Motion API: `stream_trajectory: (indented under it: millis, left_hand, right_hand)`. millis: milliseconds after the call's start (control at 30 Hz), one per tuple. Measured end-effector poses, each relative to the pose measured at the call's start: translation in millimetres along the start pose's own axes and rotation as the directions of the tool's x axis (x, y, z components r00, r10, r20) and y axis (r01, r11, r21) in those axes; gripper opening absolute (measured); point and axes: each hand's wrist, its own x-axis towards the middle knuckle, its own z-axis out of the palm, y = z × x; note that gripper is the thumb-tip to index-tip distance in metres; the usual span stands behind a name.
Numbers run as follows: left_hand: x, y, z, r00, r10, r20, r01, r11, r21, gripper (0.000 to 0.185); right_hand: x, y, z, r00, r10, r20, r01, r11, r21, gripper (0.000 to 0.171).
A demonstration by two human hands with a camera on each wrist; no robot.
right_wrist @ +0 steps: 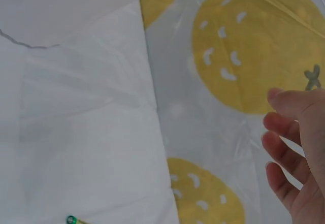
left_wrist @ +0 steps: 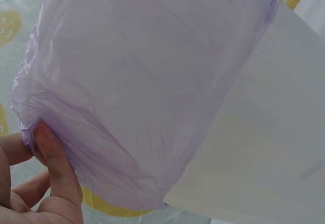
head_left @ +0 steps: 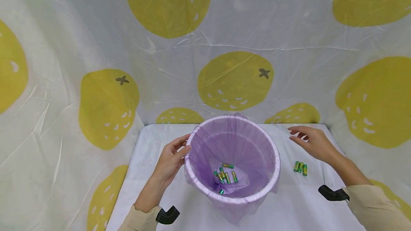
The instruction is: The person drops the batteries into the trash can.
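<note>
On the tabletop: bin stands mouth up, lined with purple film.
Left hand: pinches the bin's lined rim; a hard pull could slip the film or tip the bin.
Right hand: fingers loosely bent, holding nothing, above the tabletop's right side.
Loose batteries: three, side by side right of the bin, long axes roughly near-to-far; terminals too small to tell. Being round, they could roll if brushed.
Binned batteries: scattered on the base, axes mixed, one nearly crosswise.

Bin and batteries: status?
Left hand gripping bin at its edge; right hand empty. Three batteries on table, several more inside bin. Nothing visible blocking its opening.
</note>
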Motion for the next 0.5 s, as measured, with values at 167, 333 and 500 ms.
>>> stream_trajectory:
  millis: [167, 333, 500]
  left_hand:
    - [0.1, -0.9, -1.0, 1.0, 0.001, -0.001, -0.001, 1.0, -0.004, 0.051]
    - [0.6, -1.5, -1.6, 1.0, 0.005, 0.001, -0.005, 1.0, -0.007, 0.051]
    - [0.4, -1.7, -1.8, 1.0, 0.005, 0.005, -0.004, 1.0, -0.008, 0.051]
  right_hand:
    - [-14, 15, 9, 0.999, 0.04, -0.008, -0.04, 0.999, 0.007, 0.033]
    - [-29, 27, 17, 0.997, 0.081, 0.005, -0.081, 0.996, 0.029, 0.034]
    - [-42, 34, 24, 0.986, 0.166, 0.033, -0.167, 0.985, 0.031, 0.033]
